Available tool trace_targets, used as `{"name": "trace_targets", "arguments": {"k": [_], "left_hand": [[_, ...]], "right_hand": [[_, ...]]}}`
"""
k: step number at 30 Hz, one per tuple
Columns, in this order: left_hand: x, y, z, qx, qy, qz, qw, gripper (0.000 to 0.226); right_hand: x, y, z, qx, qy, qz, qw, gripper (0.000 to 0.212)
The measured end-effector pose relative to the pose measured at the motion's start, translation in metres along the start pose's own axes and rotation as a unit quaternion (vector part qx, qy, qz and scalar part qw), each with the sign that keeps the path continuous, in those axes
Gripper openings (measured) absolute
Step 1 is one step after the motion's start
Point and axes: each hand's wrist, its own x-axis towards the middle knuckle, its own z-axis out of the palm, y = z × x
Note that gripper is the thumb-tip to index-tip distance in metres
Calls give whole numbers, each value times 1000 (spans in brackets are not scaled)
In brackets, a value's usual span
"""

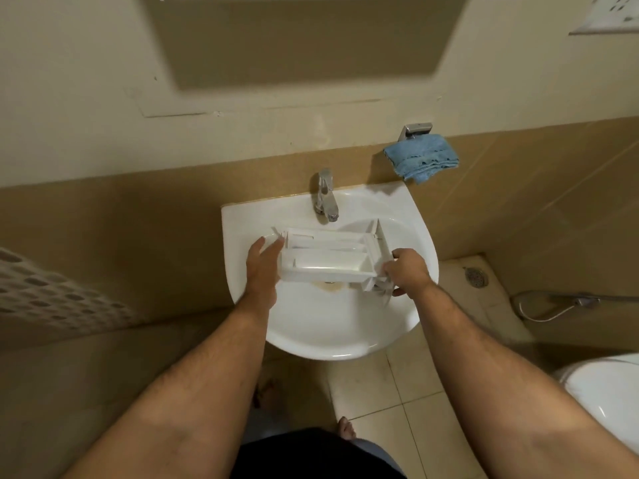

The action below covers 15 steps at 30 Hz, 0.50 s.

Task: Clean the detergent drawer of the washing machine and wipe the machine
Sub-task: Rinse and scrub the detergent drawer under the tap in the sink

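The white plastic detergent drawer (325, 259) hangs level over the white wash basin (332, 326), just below the chrome tap (325, 195). Its open compartments face up and its front panel is at the right end. My left hand (262, 262) grips the drawer's left end. My right hand (406, 271) holds the right end by the front panel. No water runs from the tap. A brownish stain shows around the basin's drain under the drawer.
A folded blue cloth (422, 157) lies on a metal holder on the tiled wall, right of the tap. A white perforated basket (45, 292) stands at the left. A toilet (605, 392), a hand sprayer hose (553, 305) and a floor drain (476, 276) are at the right.
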Motion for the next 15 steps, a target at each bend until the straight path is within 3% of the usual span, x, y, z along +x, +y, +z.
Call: {"name": "trace_targets", "arguments": {"k": [2, 6, 12, 15], "left_hand": [[-4, 0, -4, 12, 26, -5, 1000, 55], [-19, -6, 1, 132, 43, 77, 987, 24], [-42, -2, 27, 341, 4, 189, 921, 33], [-53, 6, 38, 406, -16, 211, 889, 35]], "right_hand": [[-3, 2, -13, -91, 38, -37, 994, 19], [-10, 10, -32, -210, 106, -109, 966, 35], [-26, 8, -48, -285, 191, -228, 911, 20], [-32, 3, -55, -307, 209, -262, 891, 26]]}}
